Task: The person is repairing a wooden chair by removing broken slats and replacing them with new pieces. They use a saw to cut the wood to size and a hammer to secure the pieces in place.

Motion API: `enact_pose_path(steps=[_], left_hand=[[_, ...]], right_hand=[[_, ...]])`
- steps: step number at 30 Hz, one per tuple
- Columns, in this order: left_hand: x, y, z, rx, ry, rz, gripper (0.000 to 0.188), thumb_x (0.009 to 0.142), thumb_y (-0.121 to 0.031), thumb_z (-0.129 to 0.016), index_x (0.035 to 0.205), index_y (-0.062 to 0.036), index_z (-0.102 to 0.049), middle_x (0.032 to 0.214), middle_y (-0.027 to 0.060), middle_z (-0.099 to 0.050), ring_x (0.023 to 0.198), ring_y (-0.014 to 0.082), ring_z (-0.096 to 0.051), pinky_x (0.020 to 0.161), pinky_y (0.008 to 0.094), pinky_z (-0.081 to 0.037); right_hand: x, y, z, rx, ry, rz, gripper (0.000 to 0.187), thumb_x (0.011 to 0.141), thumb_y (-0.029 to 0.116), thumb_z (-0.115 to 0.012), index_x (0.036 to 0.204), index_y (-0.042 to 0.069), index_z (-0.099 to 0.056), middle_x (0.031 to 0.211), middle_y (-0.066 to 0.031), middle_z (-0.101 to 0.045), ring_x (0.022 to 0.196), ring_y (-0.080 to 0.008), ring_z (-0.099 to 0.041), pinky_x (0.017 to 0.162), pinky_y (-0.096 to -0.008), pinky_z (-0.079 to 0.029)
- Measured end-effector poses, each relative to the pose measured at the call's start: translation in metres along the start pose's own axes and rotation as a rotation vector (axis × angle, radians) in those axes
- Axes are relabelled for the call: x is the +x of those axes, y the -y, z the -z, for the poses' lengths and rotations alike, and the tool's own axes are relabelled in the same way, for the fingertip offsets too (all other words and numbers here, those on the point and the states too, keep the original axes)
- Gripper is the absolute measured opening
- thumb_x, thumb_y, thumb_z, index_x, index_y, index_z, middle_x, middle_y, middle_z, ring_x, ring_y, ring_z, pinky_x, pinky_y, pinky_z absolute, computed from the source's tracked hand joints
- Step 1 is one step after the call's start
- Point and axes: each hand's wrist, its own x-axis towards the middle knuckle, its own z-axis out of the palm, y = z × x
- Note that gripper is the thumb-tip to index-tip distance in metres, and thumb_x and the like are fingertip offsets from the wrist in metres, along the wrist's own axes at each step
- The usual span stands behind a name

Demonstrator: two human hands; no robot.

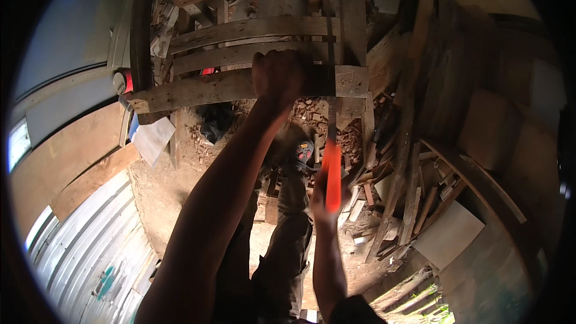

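My right hand [319, 199] is wrapped round the orange handle of a handsaw [332, 165]. Its dark, narrow blade points away from me and crosses the near board of a slatted wooden bench, close to the board's right end. Slightly left of the blade, my left hand [277, 77] is closed over this wooden board [204, 89], pressing on its top. Its fingertips are hidden behind the board. More slats [246, 31] run across the bench beyond it.
Wood scraps and chips [312, 111] litter the ground under the bench. Long planks and offcuts [414, 198] lean and lie on the right. A corrugated metal sheet [90, 264] stands at the lower left. A black plastic bag [216, 121] lies below the near board.
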Motion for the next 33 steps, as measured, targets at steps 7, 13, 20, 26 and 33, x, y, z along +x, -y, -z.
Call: enact_pose_path(steps=[7, 13, 20, 26, 33], left_hand=[[0.005, -0.005, 0.007, -0.001, 0.092, 0.062, 0.024, 0.091, -0.023, -0.052, 0.079, -0.0133, -0.071, 0.078, 0.0091, -0.072, 0.077, 0.0273, -0.071, 0.078, 0.0466, -0.048], [-0.008, -0.009, 0.008, -0.043, 0.142, 0.000, 0.022, 0.090, -0.024, -0.053, 0.085, -0.0149, -0.072, 0.082, 0.0100, -0.074, 0.079, 0.0288, -0.072, 0.080, 0.0486, -0.049], [0.002, -0.003, 0.005, -0.018, 0.014, 0.044, 0.023, 0.089, -0.027, -0.055, 0.079, -0.0135, -0.071, 0.075, 0.0093, -0.072, 0.076, 0.0279, -0.072, 0.075, 0.0481, -0.047], [0.011, -0.009, 0.010, 0.019, 0.144, 0.046, 0.026, 0.091, -0.030, -0.051, 0.082, -0.0173, -0.073, 0.078, 0.0093, -0.073, 0.080, 0.0275, -0.073, 0.076, 0.0453, -0.048], [0.009, 0.000, 0.004, -0.043, 0.133, 0.086, 0.037, 0.096, -0.029, -0.042, 0.082, -0.0119, -0.072, 0.080, 0.0137, -0.073, 0.082, 0.0313, -0.073, 0.082, 0.0476, -0.047]], right_hand=[[-0.082, 0.000, 0.056, 0.160, 0.018, -0.173, 0.034, 0.087, 0.023, -0.075, 0.102, -0.006, -0.067, 0.075, -0.0084, -0.070, 0.054, -0.0146, -0.059, 0.049, -0.0264, -0.047], [0.008, 0.012, 0.019, 0.053, 0.028, -0.048, 0.014, 0.080, 0.013, -0.074, 0.088, 0.005, -0.065, 0.066, -0.0076, -0.060, 0.054, -0.0218, -0.060, 0.046, -0.0328, -0.044], [-0.087, 0.021, 0.083, 0.254, 0.017, -0.125, 0.017, 0.091, 0.019, -0.067, 0.090, 0.002, -0.067, 0.051, -0.0012, -0.048, 0.039, -0.0167, -0.044, 0.040, -0.0319, -0.037], [0.104, 0.040, 0.003, 0.356, -0.076, -0.135, 0.005, 0.079, 0.004, -0.071, 0.077, 0.003, -0.066, 0.060, -0.0082, -0.061, 0.048, -0.0219, -0.060, 0.045, -0.0314, -0.043], [-0.008, 0.021, 0.023, 0.198, -0.014, -0.146, 0.003, 0.078, 0.009, -0.071, 0.080, 0.007, -0.069, 0.062, -0.0075, -0.063, 0.055, -0.0247, -0.065, 0.054, -0.0313, -0.053]])
